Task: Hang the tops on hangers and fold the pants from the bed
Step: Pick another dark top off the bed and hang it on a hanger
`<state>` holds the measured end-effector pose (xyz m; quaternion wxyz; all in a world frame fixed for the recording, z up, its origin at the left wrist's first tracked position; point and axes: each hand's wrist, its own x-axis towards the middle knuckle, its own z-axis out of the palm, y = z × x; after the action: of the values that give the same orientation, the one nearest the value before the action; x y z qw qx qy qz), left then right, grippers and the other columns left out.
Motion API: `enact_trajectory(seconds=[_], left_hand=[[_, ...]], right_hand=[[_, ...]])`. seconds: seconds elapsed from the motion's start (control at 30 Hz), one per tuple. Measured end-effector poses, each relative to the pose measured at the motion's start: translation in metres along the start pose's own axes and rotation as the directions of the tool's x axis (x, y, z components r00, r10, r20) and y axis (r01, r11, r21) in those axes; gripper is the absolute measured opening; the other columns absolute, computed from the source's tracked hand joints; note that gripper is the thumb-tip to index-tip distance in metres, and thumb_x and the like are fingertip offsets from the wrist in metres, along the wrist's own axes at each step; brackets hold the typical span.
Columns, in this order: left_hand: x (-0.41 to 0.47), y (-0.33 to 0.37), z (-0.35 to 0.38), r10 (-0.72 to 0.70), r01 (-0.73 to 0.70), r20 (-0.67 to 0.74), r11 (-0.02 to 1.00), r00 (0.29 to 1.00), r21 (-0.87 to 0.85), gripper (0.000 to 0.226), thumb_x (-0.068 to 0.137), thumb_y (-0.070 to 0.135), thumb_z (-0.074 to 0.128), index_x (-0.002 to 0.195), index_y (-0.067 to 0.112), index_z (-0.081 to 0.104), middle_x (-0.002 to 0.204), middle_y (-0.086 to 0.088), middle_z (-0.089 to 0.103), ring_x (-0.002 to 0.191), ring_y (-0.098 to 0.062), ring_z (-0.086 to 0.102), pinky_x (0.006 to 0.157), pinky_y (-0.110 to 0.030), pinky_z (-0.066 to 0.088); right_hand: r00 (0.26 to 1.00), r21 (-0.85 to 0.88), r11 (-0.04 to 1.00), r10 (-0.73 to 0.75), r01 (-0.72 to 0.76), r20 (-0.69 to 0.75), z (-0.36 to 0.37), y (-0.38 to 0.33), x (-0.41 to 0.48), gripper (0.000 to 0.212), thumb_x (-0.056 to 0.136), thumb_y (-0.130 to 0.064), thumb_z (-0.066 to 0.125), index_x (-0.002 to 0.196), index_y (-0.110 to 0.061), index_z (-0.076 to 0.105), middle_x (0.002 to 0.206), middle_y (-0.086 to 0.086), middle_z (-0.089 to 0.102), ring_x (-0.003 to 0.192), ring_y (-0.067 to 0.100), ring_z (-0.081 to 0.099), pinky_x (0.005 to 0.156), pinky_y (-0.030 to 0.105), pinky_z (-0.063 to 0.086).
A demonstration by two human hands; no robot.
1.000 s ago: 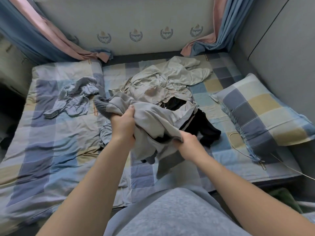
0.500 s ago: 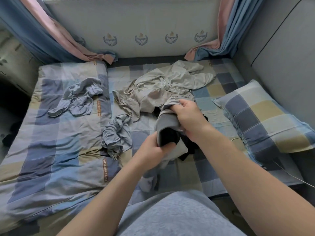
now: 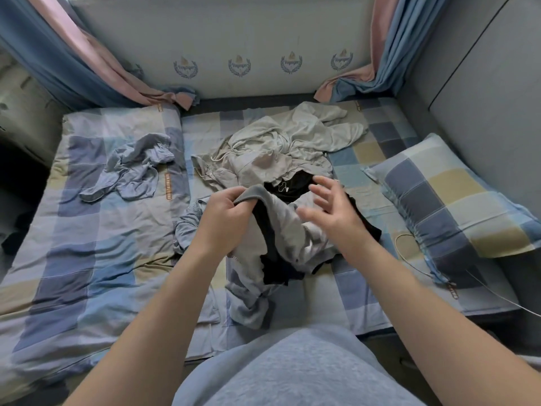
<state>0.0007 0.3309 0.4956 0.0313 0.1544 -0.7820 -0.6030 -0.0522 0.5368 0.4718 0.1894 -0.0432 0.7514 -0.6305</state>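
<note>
The left hand (image 3: 225, 221) pinches the ribbed edge of the grey garment (image 3: 288, 230), which drapes below and right of that hand onto the bed (image 3: 87, 259). The right hand (image 3: 333, 212) hovers over the garment, fingers spread, holding nothing. A hoodie (image 3: 281, 148) lies beyond both hands.

**Around the Pillow**

A checked pillow (image 3: 448, 206) in blue, grey and yellow lies against a grey padded panel (image 3: 483, 83). A thin cable (image 3: 396, 244) loops just left of the pillow and runs off past its near end. Well left of it, a checked quilt (image 3: 87, 230) lies spread. Beyond the pillow, a pale wall (image 3: 263, 30) bears four crest emblems (image 3: 239, 65). Blue-and-pink curtains flank the wall, one (image 3: 392, 54) near the pillow, the other (image 3: 58, 63) far left.
</note>
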Motion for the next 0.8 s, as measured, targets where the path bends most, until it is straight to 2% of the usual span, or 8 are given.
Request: enact_trajectory(seconds=[0.07,0.13,0.27,0.33,0.43,0.67,0.77,0.8], left_hand=[[-0.003,0.006,0.0,0.052,-0.061,0.072,0.989,0.996,0.133,0.023,0.08,0.033,0.057,0.074,0.016,0.072,0.065,-0.011,0.063,0.058,-0.013,0.051,0.054,-0.028,0.037],[-0.008,0.012,0.002,0.088,-0.11,0.111,0.972,0.99,0.206,0.02,0.083,0.032,0.064,0.068,0.021,0.071,0.055,0.003,0.06,0.052,-0.012,0.05,0.05,-0.028,0.037],[-0.01,0.018,0.002,0.146,-0.168,0.089,0.928,0.985,0.333,0.028,0.087,0.028,0.072,0.062,0.016,0.067,0.054,-0.001,0.059,0.054,-0.022,0.053,0.054,-0.038,0.042],[-0.012,0.021,-0.001,0.16,-0.164,0.039,0.932,0.986,0.323,0.032,0.086,0.025,0.072,0.059,0.012,0.06,0.051,-0.002,0.049,0.052,-0.02,0.043,0.053,-0.038,0.037],[-0.016,0.027,-0.003,0.198,-0.189,-0.019,0.956,0.98,0.222,0.034,0.088,0.024,0.071,0.065,0.002,0.061,0.058,-0.015,0.05,0.056,-0.026,0.042,0.052,-0.036,0.036],[-0.01,0.034,-0.026,0.261,-0.266,-0.263,0.964,0.929,0.018,0.036,0.091,0.028,0.067,0.06,0.012,0.057,0.053,0.002,0.044,0.052,-0.008,0.037,0.048,-0.024,0.03],[0.0,0.02,-0.032,0.187,-0.164,-0.296,0.981,0.937,0.102,0.022,0.094,0.023,0.061,0.074,0.015,0.067,0.064,-0.002,0.061,0.061,-0.012,0.052,0.057,-0.027,0.041],[0.004,0.014,-0.031,0.123,-0.083,-0.268,0.984,0.956,0.156,0.014,0.095,0.022,0.06,0.084,0.019,0.069,0.074,0.001,0.067,0.071,-0.014,0.06,0.064,-0.028,0.047]], right_hand=[[0.979,-0.2,0.97,-0.104,0.139,0.175,0.011,0.0,-0.004,0.073,0.075,-0.041,0.078,0.137,-0.046,0.041,0.143,-0.018,0.044,0.12,-0.012,0.044,0.101,0.011,0.037],[0.959,-0.269,0.938,-0.154,0.218,0.238,0.026,0.001,-0.005,0.063,0.079,-0.036,0.078,0.136,-0.035,0.051,0.136,-0.014,0.055,0.123,-0.006,0.048,0.105,0.018,0.04],[0.968,-0.385,0.891,-0.25,0.239,0.024,0.05,0.005,-0.008,0.003,0.088,-0.024,0.058,0.089,-0.023,0.061,0.073,-0.006,0.062,0.073,0.018,0.058,0.071,0.043,0.051],[0.962,-0.44,0.868,-0.27,0.228,-0.034,0.05,0.012,-0.006,0.013,0.088,-0.02,0.055,0.076,-0.022,0.051,0.062,-0.005,0.052,0.064,0.022,0.049,0.061,0.043,0.045],[0.988,-0.572,0.812,-0.152,0.117,-0.013,0.039,0.028,0.005,0.016,0.086,-0.019,0.055,0.072,-0.02,0.046,0.061,-0.004,0.047,0.07,0.028,0.049,0.06,0.039,0.04],[0.964,-0.717,0.644,0.181,-0.267,-0.196,-0.014,0.09,0.017,0.02,0.092,-0.013,0.049,0.097,-0.016,0.068,0.101,0.016,0.069,0.098,0.037,0.062,0.069,0.034,0.044],[0.971,-0.656,0.717,0.146,-0.234,-0.187,-0.031,0.084,0.019,0.023,0.089,-0.005,0.047,0.093,-0.015,0.067,0.092,0.012,0.068,0.093,0.036,0.061,0.068,0.034,0.04],[0.98,-0.641,0.743,0.119,-0.193,-0.157,-0.033,0.075,0.022,0.02,0.086,-0.002,0.046,0.088,-0.013,0.063,0.087,0.012,0.066,0.09,0.036,0.06,0.071,0.045,0.042]])
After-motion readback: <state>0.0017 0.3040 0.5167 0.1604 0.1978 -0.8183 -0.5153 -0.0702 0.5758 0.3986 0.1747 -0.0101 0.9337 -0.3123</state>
